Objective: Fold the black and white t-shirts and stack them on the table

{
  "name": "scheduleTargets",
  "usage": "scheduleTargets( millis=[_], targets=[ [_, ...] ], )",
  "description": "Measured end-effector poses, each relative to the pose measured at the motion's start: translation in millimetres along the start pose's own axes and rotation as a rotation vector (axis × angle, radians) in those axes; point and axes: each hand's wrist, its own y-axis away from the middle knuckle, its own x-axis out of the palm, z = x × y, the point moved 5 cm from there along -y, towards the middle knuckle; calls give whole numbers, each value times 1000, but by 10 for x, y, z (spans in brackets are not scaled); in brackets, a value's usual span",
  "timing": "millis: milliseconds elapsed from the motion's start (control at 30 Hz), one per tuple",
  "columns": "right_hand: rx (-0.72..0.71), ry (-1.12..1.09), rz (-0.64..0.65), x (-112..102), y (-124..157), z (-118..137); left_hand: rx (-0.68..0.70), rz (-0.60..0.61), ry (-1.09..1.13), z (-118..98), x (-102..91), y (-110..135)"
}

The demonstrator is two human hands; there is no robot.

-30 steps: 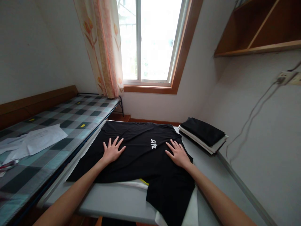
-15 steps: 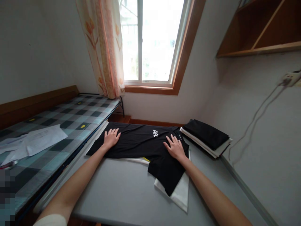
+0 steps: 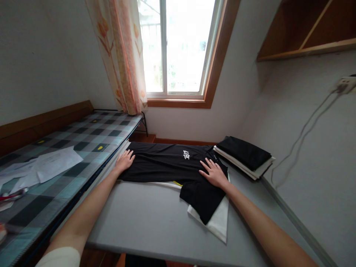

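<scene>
At the near side, a smooth, matte grey tabletop (image 3: 155, 222) stretches in front of the person, whose left arm shows the edge of a white sleeve (image 3: 61, 257). A triangular corner of soft white cloth (image 3: 219, 222) pokes out from under a black short-sleeved T-shirt (image 3: 161, 159), with a sliver of yellow trim (image 3: 177, 183) by the underarm.

The T-shirt lies sideways across the table, hem to the left and collar to the right. It looks thin and slightly stretchy, with shallow creases running lengthwise and bold white lettering reading "LIFE" (image 3: 186, 154). It is laid out and mostly flat; one sleeve juts toward the viewer, not tucked in, and the body does not look folded into a compact shape.

Both hands are bare and palm down. The left hand (image 3: 125, 161) rests at the hem end, its fingers slightly apart; the right hand (image 3: 214, 173) presses near the shoulder, fingers spread. Neither grips the fabric.

Beyond the right hand sits a neat stack of folded black and white cloth (image 3: 243, 154), apparently finished. Farther off are a checked mattress (image 3: 72, 129), a sheer tulip-patterned curtain (image 3: 122, 55) and a bright, wood-framed window (image 3: 183, 44).
</scene>
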Motion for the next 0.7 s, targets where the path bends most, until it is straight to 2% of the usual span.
scheduleTargets(
  millis=[100,167,267,333,433,533,600,700],
  targets=[
    [-6,-39,-111,-87,24,23,22,-122,-1,-13,-126,81],
    [-41,-82,-211,-187,127,38,91,-170,41,20,-233,183],
    [-107,-188,-263,-354,352,-21,279,-80,228,115,-355,388],
    [-138,-276,-229,-463,508,-110,368,54,350,205,-402,550],
    [-206,-392,-112,-593,727,-189,401,182,418,340,-465,782],
    [-280,-444,-8,-644,912,-117,449,214,420,392,-529,947],
    [-325,-436,16,-636,993,0,473,217,408,402,-550,993],
    [-378,-392,17,-598,1036,192,432,176,363,443,-548,973]
  ],
)
